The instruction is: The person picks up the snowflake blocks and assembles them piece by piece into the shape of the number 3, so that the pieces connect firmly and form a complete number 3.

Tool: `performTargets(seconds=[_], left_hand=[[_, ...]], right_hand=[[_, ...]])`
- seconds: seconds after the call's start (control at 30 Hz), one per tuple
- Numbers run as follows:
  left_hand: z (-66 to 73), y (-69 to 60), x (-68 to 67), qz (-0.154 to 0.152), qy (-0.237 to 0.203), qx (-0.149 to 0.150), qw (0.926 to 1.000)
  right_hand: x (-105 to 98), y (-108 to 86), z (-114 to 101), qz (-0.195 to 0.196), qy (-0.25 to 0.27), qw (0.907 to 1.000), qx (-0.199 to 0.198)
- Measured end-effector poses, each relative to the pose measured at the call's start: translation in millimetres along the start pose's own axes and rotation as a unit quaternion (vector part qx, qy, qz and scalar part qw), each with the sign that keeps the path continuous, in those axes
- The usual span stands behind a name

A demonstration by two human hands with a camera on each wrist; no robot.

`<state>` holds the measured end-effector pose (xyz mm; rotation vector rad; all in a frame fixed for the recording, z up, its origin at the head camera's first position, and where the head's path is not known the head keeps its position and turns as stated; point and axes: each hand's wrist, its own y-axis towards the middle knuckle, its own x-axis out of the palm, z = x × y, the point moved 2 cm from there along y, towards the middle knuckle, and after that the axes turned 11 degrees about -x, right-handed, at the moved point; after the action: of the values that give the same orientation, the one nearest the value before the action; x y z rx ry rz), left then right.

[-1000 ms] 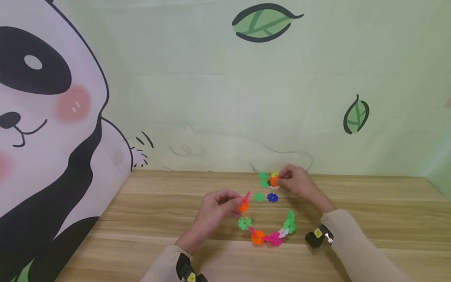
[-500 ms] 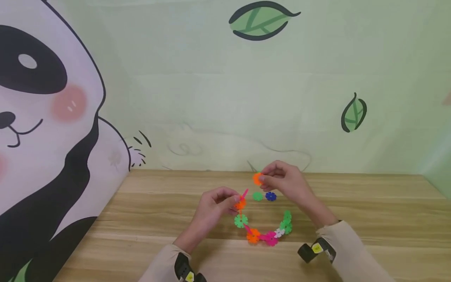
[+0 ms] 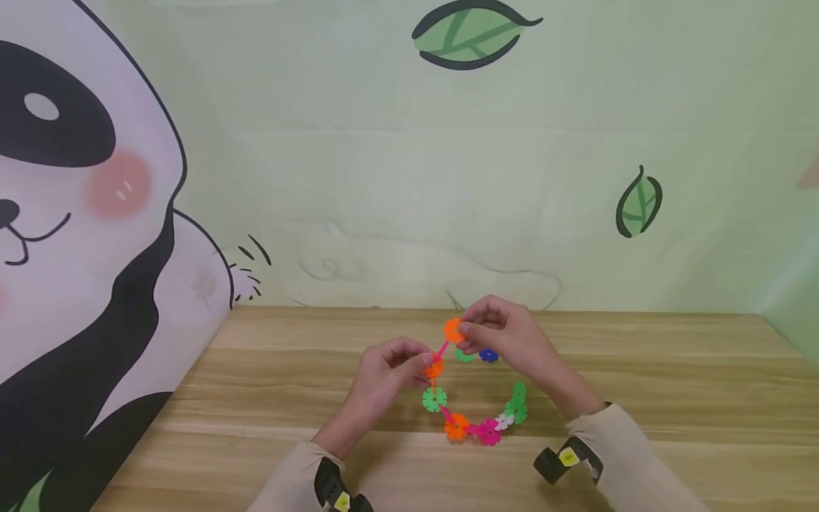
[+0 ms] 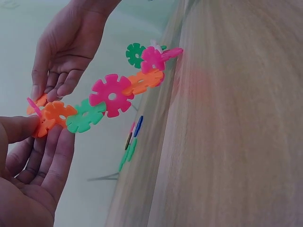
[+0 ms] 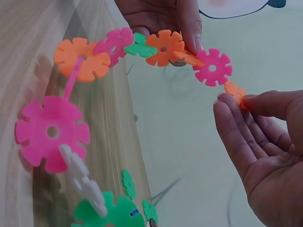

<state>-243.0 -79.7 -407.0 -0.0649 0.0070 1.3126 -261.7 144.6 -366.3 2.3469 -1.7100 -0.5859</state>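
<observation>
A curved chain of slotted flower-shaped plastic discs, pink, orange, green and white, hangs from my left hand (image 3: 384,377). Thumb and fingers of that hand pinch an orange disc (image 3: 435,367) near the chain's upper end. Beyond it, a pink disc (image 4: 34,107) stands out as the end piece. My right hand (image 3: 508,334) pinches another orange disc (image 3: 453,330) by its edge. In the right wrist view that orange disc (image 5: 234,91) meets the rim of the pink disc (image 5: 212,67); whether their slots interlock I cannot tell. Green discs (image 3: 517,409) form the chain's other end.
A loose green disc (image 3: 465,355) and a blue disc (image 3: 489,355) lie on the wooden table (image 3: 307,398), partly behind my right hand. More loose green discs (image 4: 128,155) show in the left wrist view. A wall with a painted panda (image 3: 134,235) stands behind.
My right hand has lifted the orange disc from the loose pieces at the back and brought it left to the pink end disc. My left hand keeps its hold, almost still.
</observation>
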Motion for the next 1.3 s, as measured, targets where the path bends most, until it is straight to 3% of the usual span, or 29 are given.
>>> performTargets(seconds=[0.8, 1.3], left_hand=[[0.9, -1.9, 1.0, 0.002, -0.013, 0.001, 0.9999], [4.4, -3.2, 1.2, 0.044, 0.022, 0.012, 0.9987]], right_hand=[[7, -3.5, -3, 0.001, -0.018, 0.9998, -0.006], [19, -5.2, -1, 0.009, 0.012, 0.9994, -0.032]])
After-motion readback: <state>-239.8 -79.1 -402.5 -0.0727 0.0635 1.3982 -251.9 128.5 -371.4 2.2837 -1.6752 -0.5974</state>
